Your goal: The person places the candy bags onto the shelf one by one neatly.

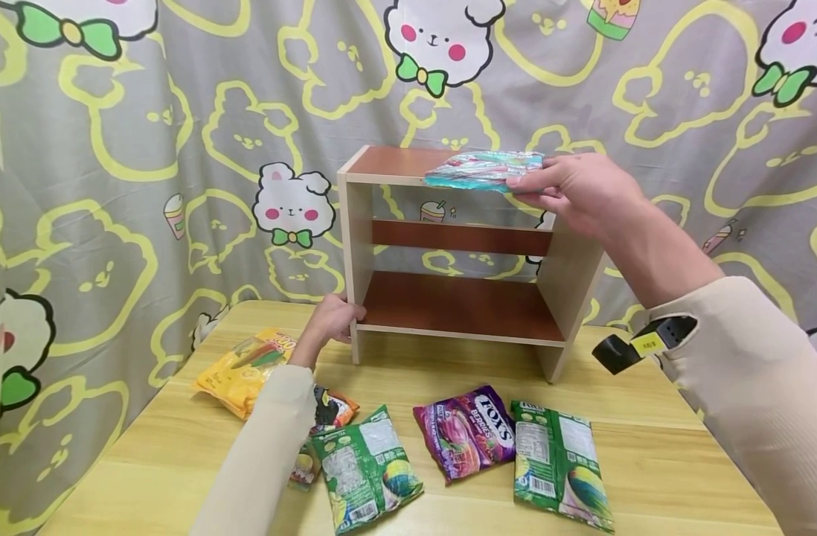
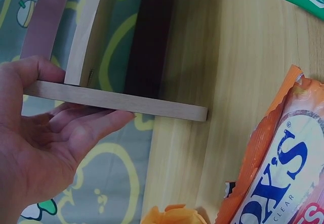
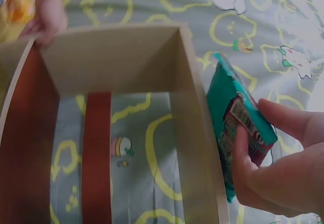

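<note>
A pale wood-grain tabletop (image 1: 147, 461) stands before a grey curtain (image 1: 127, 246) printed with yellow outlines and white cartoon animals, which hangs in folds behind and to the left. On it, near the curtain, stands a small brown shelf unit (image 1: 462, 305) with light edges. The person's left hand (image 1: 335, 318) has its grip closed round the unit's left side panel. The right hand (image 1: 582, 190) pinches a teal packet (image 1: 475, 170) at the top board; whether it touches the board cannot be told. Nearer lie a purple packet (image 1: 465, 432) between two green packets (image 1: 368, 469), an orange packet (image 1: 335, 409) and a yellow packet (image 1: 244, 368).
</note>
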The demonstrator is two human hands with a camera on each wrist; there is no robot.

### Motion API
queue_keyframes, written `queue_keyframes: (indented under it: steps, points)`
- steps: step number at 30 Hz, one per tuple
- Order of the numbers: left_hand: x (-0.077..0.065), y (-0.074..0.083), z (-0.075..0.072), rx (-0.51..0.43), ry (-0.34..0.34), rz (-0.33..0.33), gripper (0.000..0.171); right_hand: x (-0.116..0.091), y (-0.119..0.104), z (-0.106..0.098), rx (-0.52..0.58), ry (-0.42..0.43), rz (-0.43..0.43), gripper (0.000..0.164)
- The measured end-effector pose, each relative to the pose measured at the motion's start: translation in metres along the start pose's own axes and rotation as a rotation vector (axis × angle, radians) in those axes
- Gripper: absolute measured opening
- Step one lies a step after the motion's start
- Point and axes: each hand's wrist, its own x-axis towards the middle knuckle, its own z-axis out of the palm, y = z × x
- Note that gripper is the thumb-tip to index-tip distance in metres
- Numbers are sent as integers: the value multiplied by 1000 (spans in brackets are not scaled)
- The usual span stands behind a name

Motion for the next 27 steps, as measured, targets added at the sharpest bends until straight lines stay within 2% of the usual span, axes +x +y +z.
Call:
queue_keyframes:
  steps: [2, 8, 11, 14, 19, 27]
  points:
    - [0, 0, 0, -2, -1, 3, 33, -1, 3, -1, -114, 68, -42, 94]
    - [0, -1, 0, 3, 9, 5, 30, -1, 17, -2, -652, 256, -244, 78]
    - [-1, -1, 0, 5, 10, 1, 30, 2, 24, -2, -829, 324, -355, 71]
    - [-1, -1, 0, 6, 12, 0, 30, 5, 30, -3, -930, 369, -443, 65]
    - [-1, -1, 1, 9, 15, 4, 28, 9, 37, -3, -992, 405, -512, 59]
    - [-1, 0, 2, 16, 19, 8, 28, 7, 37, 0, -1066, 432, -507, 63]
